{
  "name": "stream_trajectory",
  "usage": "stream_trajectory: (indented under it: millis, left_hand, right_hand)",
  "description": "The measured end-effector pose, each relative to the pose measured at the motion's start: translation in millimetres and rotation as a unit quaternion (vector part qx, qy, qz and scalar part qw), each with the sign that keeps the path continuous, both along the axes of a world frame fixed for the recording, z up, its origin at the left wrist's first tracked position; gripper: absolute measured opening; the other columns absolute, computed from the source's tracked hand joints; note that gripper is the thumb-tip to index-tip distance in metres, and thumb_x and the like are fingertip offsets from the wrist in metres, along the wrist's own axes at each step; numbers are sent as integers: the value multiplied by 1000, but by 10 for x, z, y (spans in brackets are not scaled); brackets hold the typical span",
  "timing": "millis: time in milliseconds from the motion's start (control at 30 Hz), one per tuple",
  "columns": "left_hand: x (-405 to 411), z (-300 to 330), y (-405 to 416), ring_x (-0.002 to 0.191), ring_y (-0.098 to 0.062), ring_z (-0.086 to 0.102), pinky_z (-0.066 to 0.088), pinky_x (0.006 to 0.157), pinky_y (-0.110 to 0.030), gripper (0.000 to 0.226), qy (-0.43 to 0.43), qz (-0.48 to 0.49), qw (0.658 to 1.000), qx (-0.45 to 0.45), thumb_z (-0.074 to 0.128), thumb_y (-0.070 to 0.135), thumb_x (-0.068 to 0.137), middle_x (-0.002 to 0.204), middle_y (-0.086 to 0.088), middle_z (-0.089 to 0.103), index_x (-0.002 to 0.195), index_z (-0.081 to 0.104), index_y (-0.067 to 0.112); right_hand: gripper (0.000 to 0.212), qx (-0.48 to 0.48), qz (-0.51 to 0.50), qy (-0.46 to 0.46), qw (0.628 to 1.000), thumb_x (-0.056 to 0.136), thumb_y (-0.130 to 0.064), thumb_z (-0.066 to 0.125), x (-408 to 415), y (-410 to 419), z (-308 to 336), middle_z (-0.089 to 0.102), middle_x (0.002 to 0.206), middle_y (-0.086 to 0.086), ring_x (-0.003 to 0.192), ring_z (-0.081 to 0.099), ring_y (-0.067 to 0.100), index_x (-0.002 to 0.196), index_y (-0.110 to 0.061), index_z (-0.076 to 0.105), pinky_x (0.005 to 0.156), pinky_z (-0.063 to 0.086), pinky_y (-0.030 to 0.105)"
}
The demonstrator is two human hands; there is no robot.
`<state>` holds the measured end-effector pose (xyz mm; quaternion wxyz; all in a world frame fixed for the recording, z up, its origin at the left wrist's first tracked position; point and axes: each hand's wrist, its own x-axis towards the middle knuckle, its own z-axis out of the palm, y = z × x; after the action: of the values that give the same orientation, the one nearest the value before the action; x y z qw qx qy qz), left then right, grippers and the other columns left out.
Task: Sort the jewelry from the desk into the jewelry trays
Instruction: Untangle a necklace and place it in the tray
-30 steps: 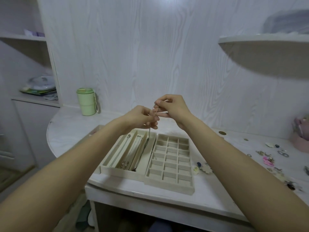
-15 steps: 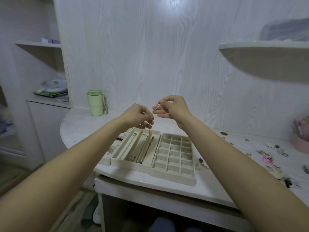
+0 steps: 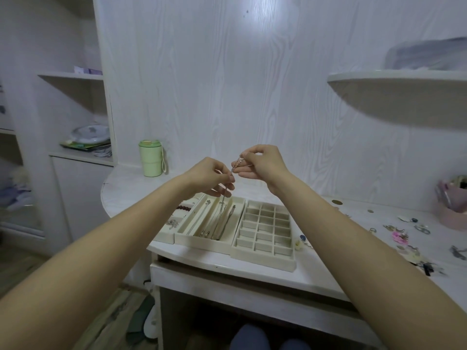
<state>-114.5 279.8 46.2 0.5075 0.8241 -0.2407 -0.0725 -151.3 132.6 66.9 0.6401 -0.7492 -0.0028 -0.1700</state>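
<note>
Both hands are raised above the trays: the left hand (image 3: 211, 176) and the right hand (image 3: 261, 161) each have a closed grip pinching a thin chain (image 3: 235, 165) stretched between their fingertips, its lower end hanging toward the long-slot tray (image 3: 209, 223). Beside that tray sits the grid tray (image 3: 265, 231) on the white counter (image 3: 252, 271). More loose jewelry (image 3: 404, 236) lies scattered on the counter to the right.

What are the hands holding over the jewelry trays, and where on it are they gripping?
A thin chain. The right hand pinches its upper end, and the left hand pinches it just below; the rest hangs down toward the long-slot tray.
</note>
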Motion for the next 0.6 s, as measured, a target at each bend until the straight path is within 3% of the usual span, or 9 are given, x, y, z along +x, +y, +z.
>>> stream_trajectory:
  millis: [600]
  left_hand:
    - [-71,-67,-1,66,-21,69,53,67,-27,11,21,-8,1000,6,54,10,94,80,-9,70,84,60,9]
  right_hand:
    - [16,-2,-8,10,1000,94,-1,47,-26,30,-81,69,77,15,61,68,21,84,-4,58,62,59,27]
